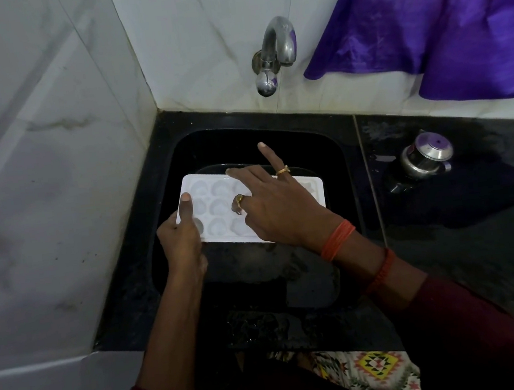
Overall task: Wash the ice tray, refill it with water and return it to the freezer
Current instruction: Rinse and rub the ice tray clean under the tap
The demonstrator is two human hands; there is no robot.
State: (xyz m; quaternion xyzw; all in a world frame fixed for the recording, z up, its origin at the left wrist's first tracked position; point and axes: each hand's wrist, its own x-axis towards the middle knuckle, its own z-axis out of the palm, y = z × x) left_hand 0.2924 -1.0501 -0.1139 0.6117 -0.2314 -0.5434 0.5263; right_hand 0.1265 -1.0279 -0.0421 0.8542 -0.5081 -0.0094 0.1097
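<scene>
A white ice tray [218, 205] with rounded cups lies level over the black sink [334, 154]. My left hand [181, 235] grips its near left corner, thumb on top of the rim. My right hand [269, 200] is spread over the tray's middle, fingers mostly straight; the fingertips reach into the cups and one finger points up toward the wall. A steel tap [274, 51] juts from the tiled wall above the sink; no water stream is visible.
A dark dish [214, 168] lies in the sink under the tray. A small steel pot [426, 158] stands on the wet black counter [474, 202] to the right. Purple cloth [441, 23] hangs at the upper right. White tiled walls close in at left and behind.
</scene>
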